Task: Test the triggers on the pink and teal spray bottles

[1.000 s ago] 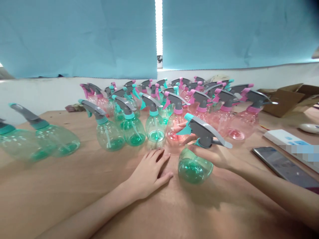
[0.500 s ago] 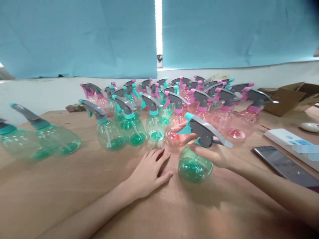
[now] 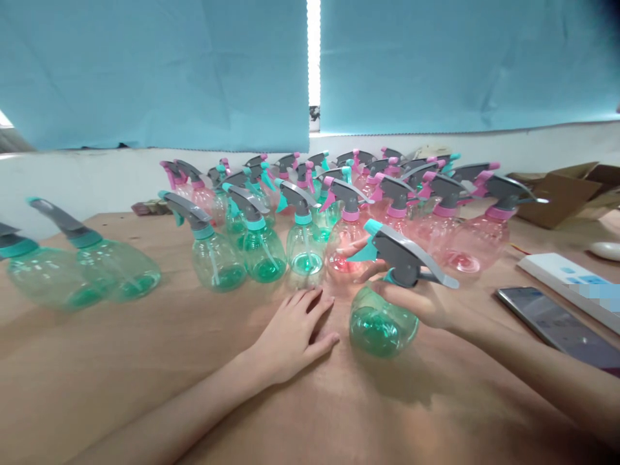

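Observation:
My right hand is wrapped round the neck of a green spray bottle, just below its grey head with turquoise nozzle and trigger. The bottle tilts slightly, and I cannot tell whether its base touches the table. Part of the right fingers is hidden behind the spray head. Flat on the wooden table lies my left hand, fingers stretched out and holding nothing, to the left of that bottle. Just beyond its fingertips stands another green spray bottle, with a pink spray bottle beside it.
Several more green and pink bottles crowd the table behind. Two green bottles stand at the far left. On the right are a phone, a white power strip, a white mouse and a cardboard box. Blue blinds hang behind.
The whole scene sits slightly farther right in view, as the camera has turned a little left. Both hands and the held spray bottle keep practically the same pose.

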Demonstrator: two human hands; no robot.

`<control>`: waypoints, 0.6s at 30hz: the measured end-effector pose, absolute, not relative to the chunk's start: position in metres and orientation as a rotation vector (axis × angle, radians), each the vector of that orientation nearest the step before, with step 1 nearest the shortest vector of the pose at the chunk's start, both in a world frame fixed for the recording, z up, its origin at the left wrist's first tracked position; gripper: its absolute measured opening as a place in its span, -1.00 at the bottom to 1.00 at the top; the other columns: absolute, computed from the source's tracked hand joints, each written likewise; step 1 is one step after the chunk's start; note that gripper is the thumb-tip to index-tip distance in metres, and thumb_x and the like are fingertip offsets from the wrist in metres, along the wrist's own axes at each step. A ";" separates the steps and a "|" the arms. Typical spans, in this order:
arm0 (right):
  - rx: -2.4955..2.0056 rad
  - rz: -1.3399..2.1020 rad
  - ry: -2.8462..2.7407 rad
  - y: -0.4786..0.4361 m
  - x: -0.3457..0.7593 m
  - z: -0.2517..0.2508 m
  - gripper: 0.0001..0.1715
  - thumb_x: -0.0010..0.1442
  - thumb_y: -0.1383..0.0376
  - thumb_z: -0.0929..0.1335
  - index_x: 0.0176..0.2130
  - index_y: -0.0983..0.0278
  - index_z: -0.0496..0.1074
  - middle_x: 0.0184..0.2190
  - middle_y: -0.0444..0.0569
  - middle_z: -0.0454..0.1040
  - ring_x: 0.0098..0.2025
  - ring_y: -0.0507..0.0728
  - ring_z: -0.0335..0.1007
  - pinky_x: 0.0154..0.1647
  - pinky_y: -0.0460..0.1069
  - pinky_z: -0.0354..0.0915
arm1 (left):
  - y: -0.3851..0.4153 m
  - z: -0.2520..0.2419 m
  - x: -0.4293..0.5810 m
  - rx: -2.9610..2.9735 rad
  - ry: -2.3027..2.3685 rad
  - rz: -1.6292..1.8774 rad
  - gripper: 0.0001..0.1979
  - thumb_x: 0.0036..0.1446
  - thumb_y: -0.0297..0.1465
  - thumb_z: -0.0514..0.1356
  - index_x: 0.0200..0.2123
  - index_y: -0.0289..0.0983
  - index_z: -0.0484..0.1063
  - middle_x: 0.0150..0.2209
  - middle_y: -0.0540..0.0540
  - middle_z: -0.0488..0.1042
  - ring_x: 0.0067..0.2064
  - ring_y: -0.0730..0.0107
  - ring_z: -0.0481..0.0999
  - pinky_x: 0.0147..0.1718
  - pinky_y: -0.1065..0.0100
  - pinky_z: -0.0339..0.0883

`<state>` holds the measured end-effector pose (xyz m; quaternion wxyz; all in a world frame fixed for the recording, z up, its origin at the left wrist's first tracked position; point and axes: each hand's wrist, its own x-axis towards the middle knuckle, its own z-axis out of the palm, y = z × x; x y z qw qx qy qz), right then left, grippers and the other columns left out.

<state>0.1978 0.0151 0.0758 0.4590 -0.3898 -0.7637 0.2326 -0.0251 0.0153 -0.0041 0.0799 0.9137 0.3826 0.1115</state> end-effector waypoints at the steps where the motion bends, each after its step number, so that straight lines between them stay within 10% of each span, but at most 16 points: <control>1: -0.966 0.572 -1.875 0.015 0.198 0.075 -0.76 -0.08 0.30 0.29 -0.33 0.15 0.45 -0.44 -0.08 0.53 -0.51 0.12 0.43 -0.57 -0.01 0.36 | 0.015 -0.004 -0.025 2.735 1.143 0.337 -0.48 0.27 -0.14 0.10 0.20 -0.28 0.23 0.23 -0.28 0.23 0.24 -0.04 0.18 0.15 -0.05 0.11; 18: -1.004 0.655 -1.907 0.011 0.197 0.084 -0.76 -0.09 0.36 0.27 -0.38 0.16 0.46 -0.46 -0.09 0.52 -0.35 0.18 0.51 -0.35 0.03 0.45 | 0.015 -0.003 -0.024 2.729 1.154 0.326 -0.48 0.27 -0.15 0.11 0.19 -0.31 0.25 0.23 -0.30 0.23 0.23 -0.04 0.19 0.15 -0.03 0.11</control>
